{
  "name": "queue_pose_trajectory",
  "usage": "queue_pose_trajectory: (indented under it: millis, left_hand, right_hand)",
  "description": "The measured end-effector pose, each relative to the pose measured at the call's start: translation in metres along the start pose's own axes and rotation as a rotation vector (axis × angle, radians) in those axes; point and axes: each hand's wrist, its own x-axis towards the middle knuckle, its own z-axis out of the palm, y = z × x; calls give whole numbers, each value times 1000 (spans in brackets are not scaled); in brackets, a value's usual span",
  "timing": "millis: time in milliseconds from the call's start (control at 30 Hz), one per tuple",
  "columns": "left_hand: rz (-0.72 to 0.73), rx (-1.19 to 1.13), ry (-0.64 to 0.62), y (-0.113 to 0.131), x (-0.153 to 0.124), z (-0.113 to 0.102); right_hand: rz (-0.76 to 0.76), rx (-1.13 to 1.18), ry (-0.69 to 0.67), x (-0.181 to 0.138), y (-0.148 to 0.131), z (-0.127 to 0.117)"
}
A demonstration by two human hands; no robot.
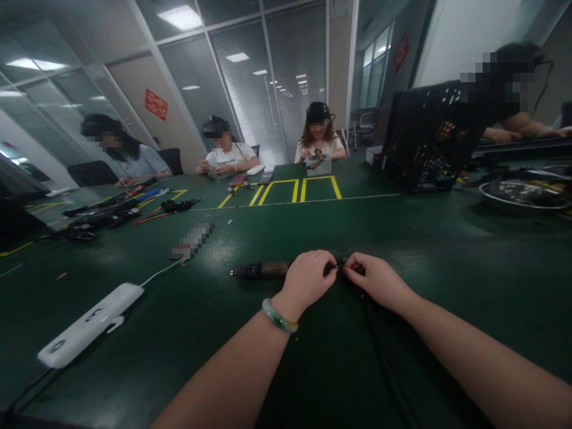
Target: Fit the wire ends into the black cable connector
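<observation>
A dark, long, round electric screwdriver (261, 271) lies on the green table, its metal tip pointing left. Over its rear end is my left hand (311, 277), with a green bangle on the wrist. The thumb and fingers are closed around that end. Close beside it, my right hand (373, 275) pinches the end of a black cable (379, 339), which runs down toward me across the table. Between the fingertips of both hands sits a small dark connection. Whether the cable's plug is seated there I cannot tell.
To the left lies a white power strip (92, 325), wired to a blurred phone-like object (192, 241). Dark cables (107, 214) are heaped farther left. A black computer case (422, 140) and a metal bowl (525, 196) stand at the right. Several people sit or work around the table.
</observation>
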Motion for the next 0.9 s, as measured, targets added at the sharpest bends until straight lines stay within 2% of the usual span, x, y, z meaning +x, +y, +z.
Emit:
queue_pose_trajectory:
  millis: [267, 900]
  left_hand:
    - [62, 39, -10, 0, 0, -2]
    - [30, 49, 4, 3, -1, -3]
  right_hand:
    - [-26, 50, -10, 1, 6, 2]
    - [-58, 72, -20, 3, 12, 5]
